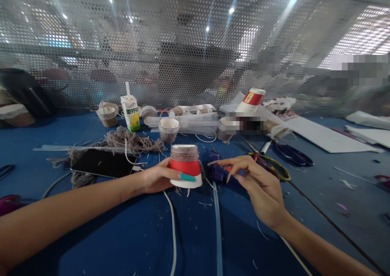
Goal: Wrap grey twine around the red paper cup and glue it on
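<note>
My left hand (160,176) grips a red and white paper cup (187,167), its narrower end up. Grey twine (184,152) is wound in rows round the cup's upper part, and a loose strand hangs on its right side. A blue-green nail shows on the thumb lying across the cup's front. To the right, my right hand (262,182) has its fingers stretched and apart, with nothing visibly held. Beside its fingertips lies a dark blue glue gun (215,170) with an orange part, partly hidden by the fingers. A translucent strip, like a glue stick (217,223), extends toward me below it.
Behind stand a twine-covered small bucket (168,130), a drink carton (131,112) with a straw and stacked paper cups (251,101). A phone (102,163) and tangled grey yarn (131,141) lie left. Yellow-handled scissors (278,168) lie right. A white cable (173,231) crosses the blue table.
</note>
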Motion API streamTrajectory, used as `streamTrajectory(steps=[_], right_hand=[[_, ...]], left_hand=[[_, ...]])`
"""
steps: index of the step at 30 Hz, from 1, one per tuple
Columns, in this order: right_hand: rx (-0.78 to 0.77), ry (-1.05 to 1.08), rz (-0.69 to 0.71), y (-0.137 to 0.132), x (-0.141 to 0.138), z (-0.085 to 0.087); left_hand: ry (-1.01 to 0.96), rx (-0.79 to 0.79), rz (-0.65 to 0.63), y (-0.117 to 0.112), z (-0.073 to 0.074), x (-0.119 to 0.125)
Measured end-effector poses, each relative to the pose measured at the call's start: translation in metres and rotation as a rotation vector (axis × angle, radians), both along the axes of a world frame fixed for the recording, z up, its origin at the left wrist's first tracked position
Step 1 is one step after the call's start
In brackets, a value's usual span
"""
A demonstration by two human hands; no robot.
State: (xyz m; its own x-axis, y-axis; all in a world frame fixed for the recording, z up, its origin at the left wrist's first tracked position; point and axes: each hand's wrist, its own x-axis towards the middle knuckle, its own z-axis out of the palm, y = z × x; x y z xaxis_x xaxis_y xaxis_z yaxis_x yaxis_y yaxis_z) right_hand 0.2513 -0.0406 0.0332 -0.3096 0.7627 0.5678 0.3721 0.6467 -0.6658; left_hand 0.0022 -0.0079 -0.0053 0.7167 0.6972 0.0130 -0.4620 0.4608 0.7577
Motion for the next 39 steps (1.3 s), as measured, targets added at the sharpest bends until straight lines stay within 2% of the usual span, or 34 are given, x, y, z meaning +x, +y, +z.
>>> streamTrajectory(steps=[3, 7, 11, 14, 20, 25, 31, 36, 39], right_hand=[[-0.084, 0.098, 0.084, -0.001, 0.001, -0.001], [-0.249, -0.005, 0.302, -0.009, -0.003, 0.004], [-0.406, -0.030, 0.379, -0.014, -0.008, 0.007], [-0.447, -0.014, 0.406, -0.012, -0.008, 0.005], [-0.474, -0.102, 0.414, -0.013, -0.008, 0.005], [-0.411, -0.103, 0.401, -0.015, -0.009, 0.009], [-0.365, 0.006, 0.302, -0.012, -0.009, 0.008], [-0.435, 0.251, 0.268, -0.005, -0.012, 0.007], [-0.453, 0.310, 0.223, -0.001, -0.012, 0.006]], left_hand=[[-0.011, -0.021, -0.002, 0.000, 0.001, 0.001], [-0.024, -0.007, -0.030, 0.000, 0.001, 0.001], [-0.001, 0.034, -0.041, -0.001, 0.002, -0.001], [0.006, 0.052, -0.042, -0.002, 0.002, -0.002], [0.019, 0.092, -0.074, -0.004, 0.005, -0.001], [0.073, 0.095, -0.061, -0.005, 0.007, -0.001], [0.055, 0.057, -0.078, -0.004, 0.005, -0.003], [0.058, 0.042, -0.088, -0.002, 0.002, -0.005], [0.054, 0.046, -0.091, -0.002, 0.003, -0.005]])
